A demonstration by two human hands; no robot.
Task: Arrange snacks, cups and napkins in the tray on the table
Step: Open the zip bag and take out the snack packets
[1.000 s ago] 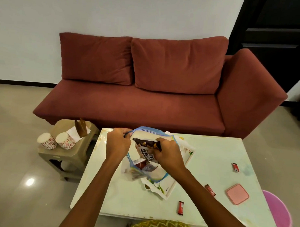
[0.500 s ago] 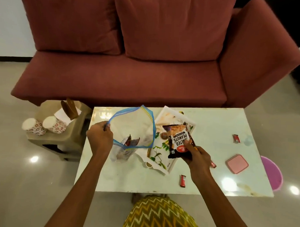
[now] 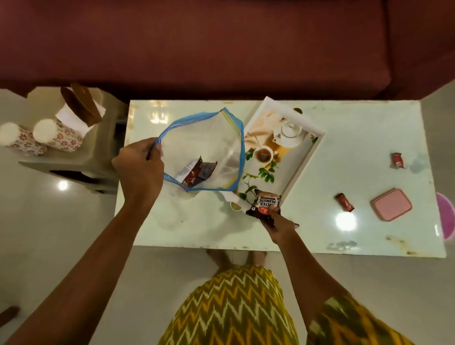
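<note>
A white tray (image 3: 310, 146) printed with a teapot and leaves lies at an angle on the pale table (image 3: 365, 120). My left hand (image 3: 139, 166) grips the blue rim of a clear zip bag (image 3: 209, 146), held wide and overlapping the tray's left side. Inside it lies a red-brown snack packet (image 3: 198, 172). My right hand (image 3: 279, 222) holds a dark salted peanuts packet (image 3: 265, 204) at the tray's near corner. Two floral paper cups (image 3: 57, 135) and white napkins (image 3: 71, 115) in a brown holder sit on a low stool (image 3: 102, 168) left of the table.
Two small red candy bars (image 3: 344, 201) (image 3: 397, 160) and a pink lidded box (image 3: 390, 207) lie on the table's right half. A maroon sofa (image 3: 200, 42) runs behind the table. A purple stool (image 3: 445, 216) pokes out at the right edge.
My right hand pulled the peanuts packet out of the bag and carried it down to the tray's near corner. The view tilted down toward the table.
</note>
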